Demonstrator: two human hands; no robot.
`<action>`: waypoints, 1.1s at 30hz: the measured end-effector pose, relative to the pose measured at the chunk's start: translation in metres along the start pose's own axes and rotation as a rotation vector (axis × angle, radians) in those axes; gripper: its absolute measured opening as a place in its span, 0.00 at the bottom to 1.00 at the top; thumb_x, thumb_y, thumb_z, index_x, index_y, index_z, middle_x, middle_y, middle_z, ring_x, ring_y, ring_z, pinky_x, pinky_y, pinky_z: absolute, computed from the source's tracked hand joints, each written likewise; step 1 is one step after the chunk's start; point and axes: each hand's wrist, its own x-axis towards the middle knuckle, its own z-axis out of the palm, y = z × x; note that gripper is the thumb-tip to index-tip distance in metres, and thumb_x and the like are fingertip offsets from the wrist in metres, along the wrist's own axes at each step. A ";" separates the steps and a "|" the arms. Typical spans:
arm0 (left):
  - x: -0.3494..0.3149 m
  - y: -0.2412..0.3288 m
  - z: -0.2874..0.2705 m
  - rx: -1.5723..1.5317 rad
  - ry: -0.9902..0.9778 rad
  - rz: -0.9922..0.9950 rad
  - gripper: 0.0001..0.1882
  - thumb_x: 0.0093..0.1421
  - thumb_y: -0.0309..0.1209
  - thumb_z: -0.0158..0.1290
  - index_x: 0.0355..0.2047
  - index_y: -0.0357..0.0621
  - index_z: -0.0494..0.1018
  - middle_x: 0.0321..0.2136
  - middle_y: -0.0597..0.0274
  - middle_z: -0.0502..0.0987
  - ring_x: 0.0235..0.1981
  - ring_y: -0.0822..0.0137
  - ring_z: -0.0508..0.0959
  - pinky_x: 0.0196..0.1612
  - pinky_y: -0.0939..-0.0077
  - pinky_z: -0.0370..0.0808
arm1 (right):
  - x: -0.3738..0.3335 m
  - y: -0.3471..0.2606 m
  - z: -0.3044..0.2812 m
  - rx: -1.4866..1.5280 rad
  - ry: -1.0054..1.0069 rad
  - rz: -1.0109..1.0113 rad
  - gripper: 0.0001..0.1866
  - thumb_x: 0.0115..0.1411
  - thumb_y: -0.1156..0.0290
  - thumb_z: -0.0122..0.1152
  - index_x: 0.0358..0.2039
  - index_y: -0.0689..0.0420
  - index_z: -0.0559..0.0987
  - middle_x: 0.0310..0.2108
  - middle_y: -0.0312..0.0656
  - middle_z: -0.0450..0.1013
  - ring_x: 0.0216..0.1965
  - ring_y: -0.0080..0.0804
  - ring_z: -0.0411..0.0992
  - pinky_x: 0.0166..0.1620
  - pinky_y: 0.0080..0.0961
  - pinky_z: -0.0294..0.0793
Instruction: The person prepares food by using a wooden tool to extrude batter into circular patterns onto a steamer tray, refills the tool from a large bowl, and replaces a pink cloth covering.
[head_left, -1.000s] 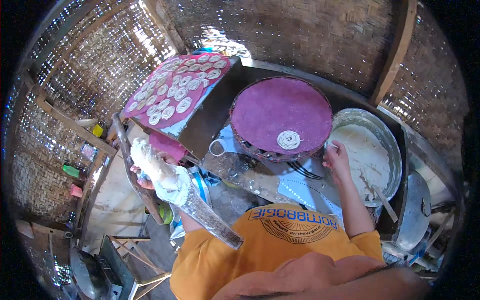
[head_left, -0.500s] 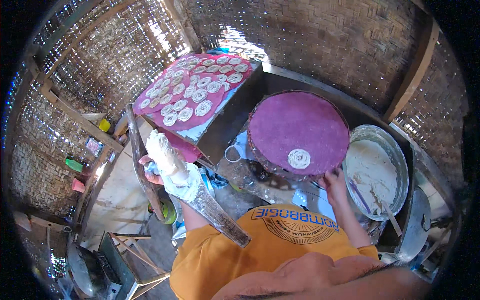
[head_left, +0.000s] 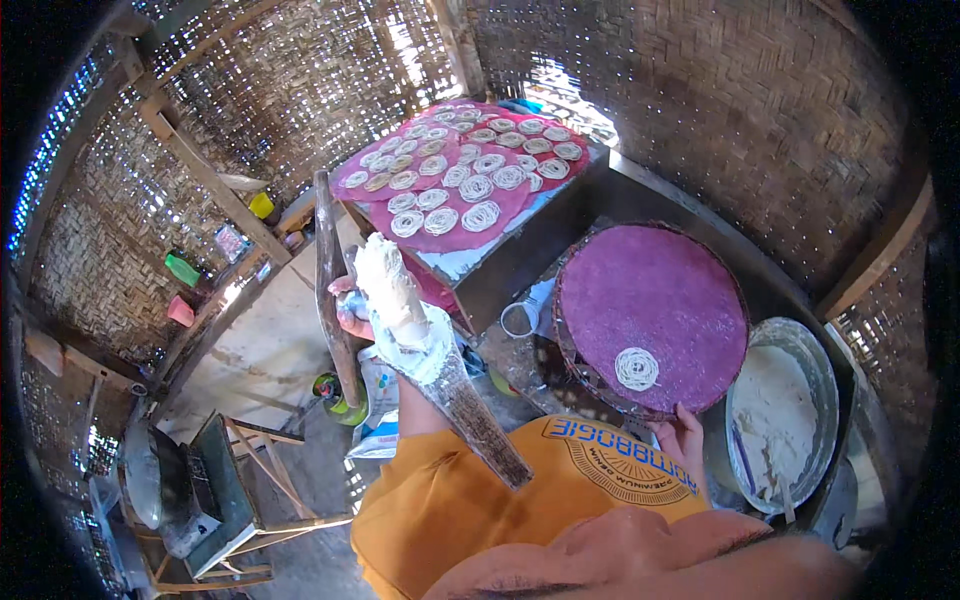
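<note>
My right hand (head_left: 682, 437) curls its fingers over the near rim of a round tray lined with purple cloth (head_left: 650, 300). One white spiral of noodle-like dough (head_left: 637, 369) lies near the tray's lower left edge. On the left, my left hand (head_left: 356, 312) is wrapped round a silvery-blue, cylinder-like part, mostly hidden. In front of it is a floury wooden lever (head_left: 480, 420) with a thick peg coated in white dough (head_left: 388, 285). A rough wooden bar (head_left: 332, 290) stands just beyond that hand.
Several white spirals lie on pink cloth (head_left: 515, 203) on a raised box at the back. A large metal basin of white dough (head_left: 835, 400) stands at right, utensils inside. A white cup (head_left: 518, 320) sits left of the tray. Woven walls (head_left: 690, 90) surround the space; a wooden-framed stand (head_left: 285, 470) is lower left.
The view has swung left, so the box, tray and basin appear farther right and lower. My right hand stays at the tray's rim; my left hand keeps its hold.
</note>
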 end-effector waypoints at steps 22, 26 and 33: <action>-0.007 0.013 -0.044 0.021 -0.077 -0.105 0.18 0.46 0.39 0.53 0.41 0.64 0.70 0.54 0.59 0.58 0.56 0.54 0.55 0.53 0.57 0.56 | 0.004 -0.033 -0.021 -0.103 0.079 -0.117 0.27 0.47 0.79 0.50 0.51 0.57 0.59 0.46 0.43 0.64 0.46 0.40 0.65 0.48 0.39 0.67; -0.011 0.010 -0.048 0.081 -0.014 -0.106 0.18 0.45 0.38 0.54 0.40 0.65 0.70 0.52 0.66 0.62 0.55 0.59 0.57 0.53 0.60 0.56 | 0.005 -0.038 -0.028 -0.074 0.016 -0.056 0.28 0.48 0.79 0.51 0.52 0.57 0.58 0.49 0.44 0.61 0.48 0.41 0.63 0.50 0.41 0.65; -0.011 -0.011 -0.007 0.154 0.107 -0.086 0.23 0.38 0.30 0.59 0.38 0.54 0.68 0.39 0.69 0.64 0.41 0.68 0.63 0.43 0.74 0.61 | -0.022 -0.041 -0.037 -0.327 0.007 0.135 0.27 0.48 0.73 0.58 0.49 0.61 0.61 0.46 0.45 0.63 0.43 0.36 0.67 0.46 0.34 0.68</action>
